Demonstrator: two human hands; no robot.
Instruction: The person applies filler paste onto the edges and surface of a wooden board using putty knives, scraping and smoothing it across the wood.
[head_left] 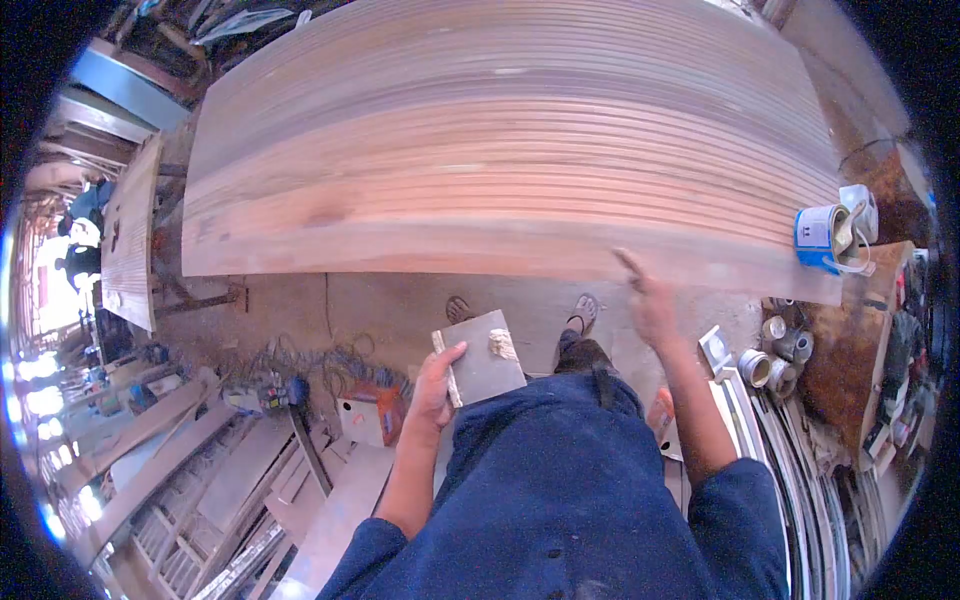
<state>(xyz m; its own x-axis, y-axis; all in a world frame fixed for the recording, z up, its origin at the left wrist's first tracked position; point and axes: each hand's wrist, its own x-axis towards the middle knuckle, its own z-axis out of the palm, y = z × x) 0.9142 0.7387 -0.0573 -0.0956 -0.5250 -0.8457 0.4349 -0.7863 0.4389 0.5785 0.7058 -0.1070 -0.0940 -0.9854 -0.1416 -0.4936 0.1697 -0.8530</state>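
My left hand [435, 388] grips a small flat grey board [484, 372] by its left edge, the thumb lying on top. A lump of cream-coloured putty [502, 345] sits on the board, and more of it is smeared along the edge by my thumb. My right hand [653, 308] is at the near edge of a large grooved wooden panel [500, 180]. It is smeared by motion; something narrow and dark, a finger or a thin tool, points up and left from it over the panel.
A blue and white paint can [822, 238] stands at the panel's right end. Several open tins [755, 369] and long strips [800, 480] are on my right. To the left lie planks [170, 450] and an orange and white box [368, 420]. Another panel [130, 235] stands beyond.
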